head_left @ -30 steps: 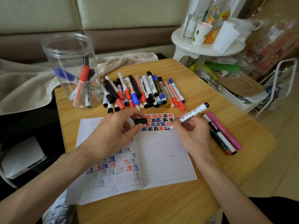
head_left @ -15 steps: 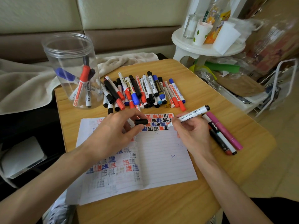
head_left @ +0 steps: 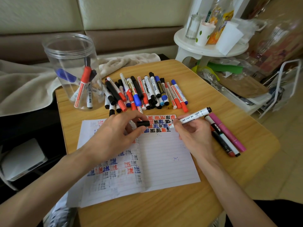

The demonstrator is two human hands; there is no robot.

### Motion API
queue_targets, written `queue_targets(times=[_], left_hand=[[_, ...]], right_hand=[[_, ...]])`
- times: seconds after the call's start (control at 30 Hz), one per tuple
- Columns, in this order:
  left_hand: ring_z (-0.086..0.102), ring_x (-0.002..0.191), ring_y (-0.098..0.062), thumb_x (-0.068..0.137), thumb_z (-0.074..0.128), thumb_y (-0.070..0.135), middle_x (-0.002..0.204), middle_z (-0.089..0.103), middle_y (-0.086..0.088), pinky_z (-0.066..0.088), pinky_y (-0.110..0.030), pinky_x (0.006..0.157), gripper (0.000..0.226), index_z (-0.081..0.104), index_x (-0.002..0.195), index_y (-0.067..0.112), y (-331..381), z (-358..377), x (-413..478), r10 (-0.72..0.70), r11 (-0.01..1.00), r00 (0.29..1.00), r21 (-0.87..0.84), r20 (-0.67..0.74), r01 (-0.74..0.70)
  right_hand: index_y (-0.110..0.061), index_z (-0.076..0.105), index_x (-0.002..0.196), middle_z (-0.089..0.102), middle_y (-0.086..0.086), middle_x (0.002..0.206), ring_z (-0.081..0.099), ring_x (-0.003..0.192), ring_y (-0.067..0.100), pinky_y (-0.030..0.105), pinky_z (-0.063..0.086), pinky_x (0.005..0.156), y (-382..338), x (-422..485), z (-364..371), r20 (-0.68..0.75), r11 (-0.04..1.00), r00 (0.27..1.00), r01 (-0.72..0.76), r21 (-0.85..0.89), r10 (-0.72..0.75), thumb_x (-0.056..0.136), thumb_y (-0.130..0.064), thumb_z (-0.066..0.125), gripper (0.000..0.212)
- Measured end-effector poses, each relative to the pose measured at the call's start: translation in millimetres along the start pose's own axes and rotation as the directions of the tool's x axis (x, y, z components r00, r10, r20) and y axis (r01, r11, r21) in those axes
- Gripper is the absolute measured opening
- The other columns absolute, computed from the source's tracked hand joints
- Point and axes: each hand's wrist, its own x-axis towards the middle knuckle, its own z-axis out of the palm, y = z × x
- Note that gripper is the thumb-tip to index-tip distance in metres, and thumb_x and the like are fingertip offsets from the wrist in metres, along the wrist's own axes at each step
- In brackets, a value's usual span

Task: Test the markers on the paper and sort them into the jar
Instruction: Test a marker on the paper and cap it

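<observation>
Near the top edge of the paper (head_left: 164, 161), my right hand (head_left: 193, 136) grips the marker (head_left: 191, 118); my left hand (head_left: 111, 138) pinches its cap (head_left: 143, 124). I should press softly. The jar (head_left: 70, 63) stands at the far left table (head_left: 213, 194) corner

My left hand (head_left: 113, 140) and right hand (head_left: 195, 138) are bare, fingers long and slim. My left forearm (head_left: 49, 182) and right forearm (head_left: 229, 185) are uncovered from the wrist down to the bottom edge of the view. Black cloth (head_left: 282, 212) shows beside my right forearm in the lower right corner; which garment it is I cannot tell
</observation>
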Motion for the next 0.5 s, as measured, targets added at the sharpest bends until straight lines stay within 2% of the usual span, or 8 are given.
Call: queue_targets(times=[0.23,0.5], left_hand=[[0.064,0.073,-0.004,0.096,0.065,0.034,0.099,0.069,0.014,0.051,-0.017,0.061,0.026,0.064,0.121,0.037,-1.3,0.7,0.7,0.003,1.000,1.000,0.012,0.004,-0.003],[0.064,0.070,-0.007,0.096,0.066,0.034,0.093,0.070,0.010,0.052,-0.019,0.061,0.025,0.064,0.120,0.038,-2.8,0.9,1.4,0.003,1.000,1.000,0.006,0.000,-0.003]], right_hand=[[-0.017,0.077,0.084,0.074,-0.013,0.069,0.066,0.061,0.001,0.014,0.047,0.054,-0.7,-0.9,0.3,0.004,1.000,1.000,-0.019,-0.020,0.019,0.091,-0.010,0.074,0.010],[-0.016,0.074,0.086,0.069,-0.016,0.062,0.065,0.059,-0.001,0.013,0.049,0.058,-0.9,-0.6,-0.1,-0.033,1.000,0.999,0.001,0.026,0.000,0.093,-0.007,0.073,0.012]])
